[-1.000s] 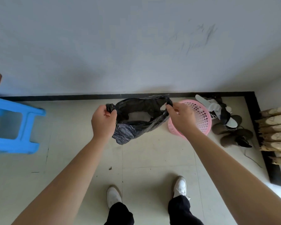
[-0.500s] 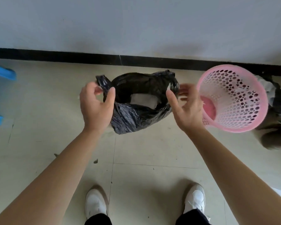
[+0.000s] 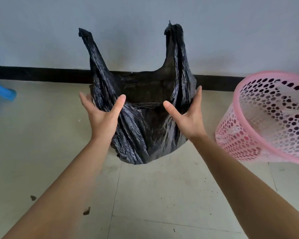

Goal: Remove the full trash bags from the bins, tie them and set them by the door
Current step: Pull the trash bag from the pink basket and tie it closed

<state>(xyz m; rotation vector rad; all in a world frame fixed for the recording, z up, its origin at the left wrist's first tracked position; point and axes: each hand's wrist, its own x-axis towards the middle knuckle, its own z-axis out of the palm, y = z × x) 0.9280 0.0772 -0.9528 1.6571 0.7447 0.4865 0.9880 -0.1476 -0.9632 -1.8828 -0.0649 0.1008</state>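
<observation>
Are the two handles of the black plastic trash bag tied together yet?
No, the black plastic trash bag has its left handle and right handle sticking up apart, unknotted.

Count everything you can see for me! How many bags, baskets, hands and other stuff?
Bags: 1, the black bag
Baskets: 1, the pink basket
Hands: 2, the left hand and the right hand
Other: 1, a blue thing cut off at the left edge
Total: 5
</observation>
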